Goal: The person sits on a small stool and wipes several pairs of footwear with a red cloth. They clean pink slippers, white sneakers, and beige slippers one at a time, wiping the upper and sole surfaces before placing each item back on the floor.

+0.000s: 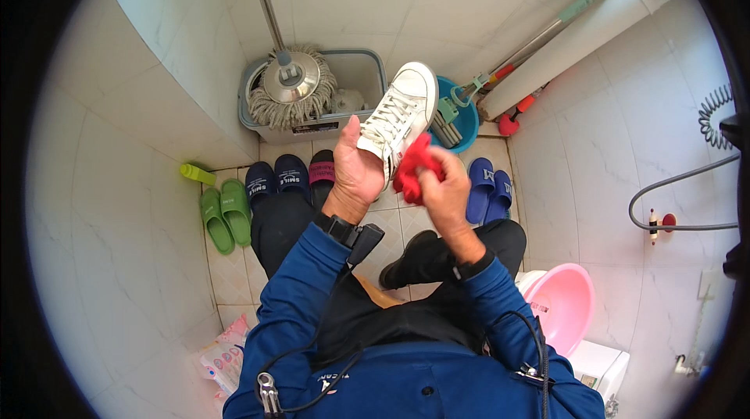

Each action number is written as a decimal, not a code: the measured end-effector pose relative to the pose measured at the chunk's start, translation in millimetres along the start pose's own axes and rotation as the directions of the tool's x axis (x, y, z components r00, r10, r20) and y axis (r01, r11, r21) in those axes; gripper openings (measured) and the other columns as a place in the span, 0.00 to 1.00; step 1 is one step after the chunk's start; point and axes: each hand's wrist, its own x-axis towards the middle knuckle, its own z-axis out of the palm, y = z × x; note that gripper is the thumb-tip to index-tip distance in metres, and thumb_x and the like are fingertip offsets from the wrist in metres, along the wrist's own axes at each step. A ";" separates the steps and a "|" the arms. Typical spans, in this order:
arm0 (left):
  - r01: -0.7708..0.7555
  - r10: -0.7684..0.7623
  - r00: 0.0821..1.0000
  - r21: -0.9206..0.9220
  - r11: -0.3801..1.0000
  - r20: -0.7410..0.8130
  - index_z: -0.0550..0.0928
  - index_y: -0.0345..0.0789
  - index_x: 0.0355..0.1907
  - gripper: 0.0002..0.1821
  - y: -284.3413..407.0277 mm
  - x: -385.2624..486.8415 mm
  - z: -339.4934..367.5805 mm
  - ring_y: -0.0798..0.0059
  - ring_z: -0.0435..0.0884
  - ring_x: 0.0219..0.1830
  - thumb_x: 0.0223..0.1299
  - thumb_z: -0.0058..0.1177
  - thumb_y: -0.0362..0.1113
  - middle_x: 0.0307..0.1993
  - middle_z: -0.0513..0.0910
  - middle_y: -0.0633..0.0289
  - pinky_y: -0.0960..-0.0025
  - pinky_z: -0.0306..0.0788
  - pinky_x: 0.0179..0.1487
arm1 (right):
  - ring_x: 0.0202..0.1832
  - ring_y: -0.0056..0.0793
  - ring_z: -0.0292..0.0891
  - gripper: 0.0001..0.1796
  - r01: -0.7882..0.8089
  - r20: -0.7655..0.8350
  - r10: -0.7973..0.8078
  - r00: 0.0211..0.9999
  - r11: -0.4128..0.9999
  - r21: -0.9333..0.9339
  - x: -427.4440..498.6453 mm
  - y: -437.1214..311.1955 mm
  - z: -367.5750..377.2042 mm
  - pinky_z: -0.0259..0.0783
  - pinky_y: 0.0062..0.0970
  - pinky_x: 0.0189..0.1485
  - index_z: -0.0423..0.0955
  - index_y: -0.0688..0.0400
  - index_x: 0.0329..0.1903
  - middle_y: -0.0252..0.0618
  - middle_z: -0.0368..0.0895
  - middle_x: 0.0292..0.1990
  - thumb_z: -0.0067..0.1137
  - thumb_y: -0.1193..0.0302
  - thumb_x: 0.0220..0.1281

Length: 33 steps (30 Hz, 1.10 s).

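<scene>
A white lace-up sneaker (401,105) is held up in front of me, toe pointing away and laces facing up. My left hand (357,173) grips it around the heel, with the thumb out on its left side. In my right hand (443,189) is a bunched red cloth (419,170), which lies against or just beside the shoe's right side near the heel. That hand is slightly blurred. The sneaker's sole and most of its heel are hidden.
A mop (290,76) stands in a grey bucket (375,61) by the far wall. Beside it is a blue basin (469,126) with a sponge mop. Green slippers (235,208), dark slippers (291,175) and blue slippers (481,184) line the tiled floor. A pink basin (565,307) leans at right.
</scene>
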 end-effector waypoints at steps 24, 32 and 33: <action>0.009 -0.006 1.000 0.138 0.990 -0.025 0.72 0.25 0.70 0.38 -11.3 -4.5 -0.9 0.62 0.77 0.68 0.76 0.51 0.59 0.68 0.79 0.52 0.59 0.65 0.75 | 0.48 0.46 0.85 0.16 0.280 0.144 -0.257 0.956 0.945 -0.167 29.4 -14.8 9.2 0.78 0.34 0.54 0.83 0.60 0.50 0.50 0.86 0.45 0.66 0.79 0.58; -0.010 0.022 0.999 0.374 0.927 -0.026 0.73 0.27 0.71 0.30 -21.6 -7.4 2.6 0.68 0.79 0.66 0.80 0.49 0.48 0.65 0.81 0.56 0.64 0.67 0.73 | 0.46 0.36 0.85 0.17 0.325 -0.149 -0.351 0.924 0.930 -0.172 86.9 -18.3 -27.3 0.79 0.30 0.51 0.83 0.61 0.53 0.45 0.85 0.44 0.63 0.81 0.61; -0.036 0.035 0.999 0.409 0.912 0.010 0.73 0.27 0.71 0.28 -25.4 -7.8 2.4 0.69 0.79 0.66 0.80 0.48 0.46 0.65 0.81 0.57 0.65 0.68 0.72 | 0.46 0.37 0.85 0.16 0.354 -0.110 -0.384 0.917 0.908 -0.224 87.4 -18.4 -24.2 0.79 0.30 0.51 0.83 0.61 0.53 0.46 0.85 0.44 0.63 0.81 0.61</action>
